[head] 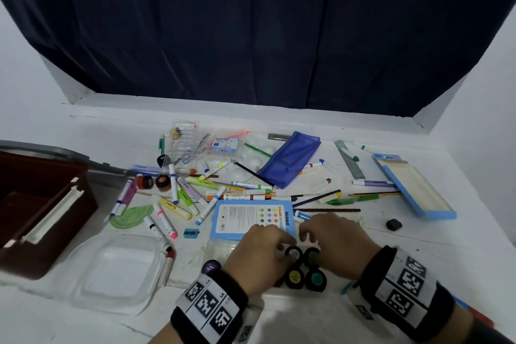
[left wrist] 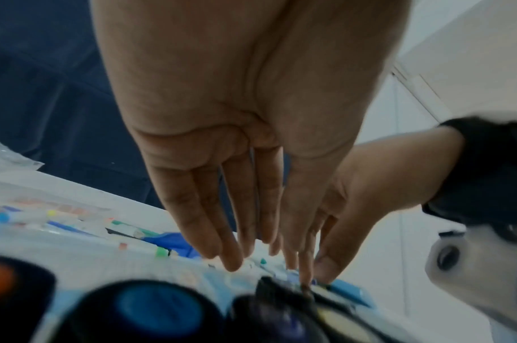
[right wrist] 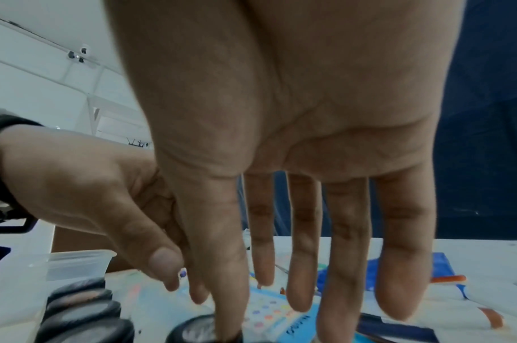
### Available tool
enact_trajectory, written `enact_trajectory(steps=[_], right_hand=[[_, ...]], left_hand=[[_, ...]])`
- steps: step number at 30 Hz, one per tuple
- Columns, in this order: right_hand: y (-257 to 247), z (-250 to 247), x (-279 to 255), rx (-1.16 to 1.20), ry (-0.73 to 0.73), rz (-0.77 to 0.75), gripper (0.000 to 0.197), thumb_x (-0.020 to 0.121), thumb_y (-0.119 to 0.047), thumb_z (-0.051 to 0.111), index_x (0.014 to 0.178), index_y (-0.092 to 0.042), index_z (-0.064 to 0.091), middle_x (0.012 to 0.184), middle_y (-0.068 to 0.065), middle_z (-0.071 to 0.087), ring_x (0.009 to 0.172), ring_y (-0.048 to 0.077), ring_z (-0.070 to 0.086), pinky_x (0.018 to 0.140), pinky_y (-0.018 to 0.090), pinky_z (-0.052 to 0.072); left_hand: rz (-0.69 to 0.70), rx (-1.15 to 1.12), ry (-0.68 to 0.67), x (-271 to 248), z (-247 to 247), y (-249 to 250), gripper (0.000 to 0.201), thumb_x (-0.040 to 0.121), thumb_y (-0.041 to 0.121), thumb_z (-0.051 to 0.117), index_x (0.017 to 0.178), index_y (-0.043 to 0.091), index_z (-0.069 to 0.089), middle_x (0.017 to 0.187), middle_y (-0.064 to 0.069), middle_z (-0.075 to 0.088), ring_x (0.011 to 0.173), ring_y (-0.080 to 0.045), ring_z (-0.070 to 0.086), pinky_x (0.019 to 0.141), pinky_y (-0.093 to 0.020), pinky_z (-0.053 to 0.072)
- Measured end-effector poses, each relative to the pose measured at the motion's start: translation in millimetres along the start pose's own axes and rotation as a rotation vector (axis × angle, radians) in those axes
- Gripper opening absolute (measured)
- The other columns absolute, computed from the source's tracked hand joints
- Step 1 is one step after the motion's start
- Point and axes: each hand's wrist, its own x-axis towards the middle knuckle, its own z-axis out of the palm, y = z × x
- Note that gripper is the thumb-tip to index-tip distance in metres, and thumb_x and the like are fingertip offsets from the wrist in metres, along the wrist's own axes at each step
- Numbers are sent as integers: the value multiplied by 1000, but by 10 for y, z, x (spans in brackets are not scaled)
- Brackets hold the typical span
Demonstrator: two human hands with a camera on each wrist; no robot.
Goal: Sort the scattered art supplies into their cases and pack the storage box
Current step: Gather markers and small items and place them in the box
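**Operator:** Currently, which step is in hand?

**Supervisor:** Sorting the paint pots (head: 305,268) into their clear tray (head: 220,249), which sits at the near edge of the worktop (head: 418,246), touching the blue colour-pencil case (head: 245,219). Four black-lidded pots stand in a tight two-by-two cluster; a purple-lidded pot (head: 211,267) sits just beside the tray on its left.

**Operator:** State of the hands?

**Supervisor:** The left hand (head: 261,255) has its fingers extended downward, tips at the white-lidded pot (head: 293,253). The right hand (head: 336,243) also points its fingers down, slightly spread, thumb tip on a pot lid. Whether either hand actually pinches a pot, I cannot tell (the contact points are blurred or hidden in every view).

**Operator:** What does the next move call for?

**Supervisor:** Probably seating the far pair of pots squarely in their recesses, then collecting the strays: two orange-lidded pots (head: 155,181) lie well apart, toward the left among the markers (head: 178,198). The brown storage box (head: 42,212) waits at the left edge, not yet packed.

**Operator:** What do the wrist views add?

**Supervisor:** The left wrist view shows a blue-lidded pot (left wrist: 160,311) close up, hidden under the hand from the head camera. The right wrist view shows a row of dark lids (right wrist: 81,311). Only the head view shows the full scatter.
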Motion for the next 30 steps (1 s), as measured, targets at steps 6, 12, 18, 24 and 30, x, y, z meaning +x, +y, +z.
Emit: enact_trajectory(steps=[6,12,18,24,30], right_hand=[[-233,-204,238,270,300,-75,21,87,-36,65,108,-34,61,96,-11,62,86,7,59,79,30,51],[-674,-409,620,525,528,-235,11,80,-30,68,91,-29,67,74,-11,62,67,10,61,64,29,51],[-1099,-486,1241,499,429,-325,8,84,-27,66,92,-27,67,80,-10,64,74,9,60,71,31,51],[-1562,-449,1988,287,262,-450,19,90,-27,59,107,-22,65,105,-3,64,97,16,58,84,35,50],[-1817,-291,2606,96,149,-459,24,89,-24,58,112,-18,62,112,5,63,107,27,53,87,43,49]], left_hand=[[-17,-180,208,-280,-711,-204,22,87,32,75,108,36,72,104,23,69,93,5,64,79,-18,54],[-84,-186,480,-562,-1494,-642,20,84,23,78,99,33,71,88,13,71,82,-5,68,66,-20,53],[-183,148,479,-411,-1944,-1397,28,86,24,75,113,23,67,104,6,69,92,-13,66,77,-27,50],[-384,353,150,111,-2059,-1886,34,91,21,61,124,14,56,124,-6,60,112,-23,57,90,-25,42],[-516,422,-63,439,-2043,-2258,24,90,27,60,110,16,55,125,-8,62,116,-26,58,93,-30,45]])
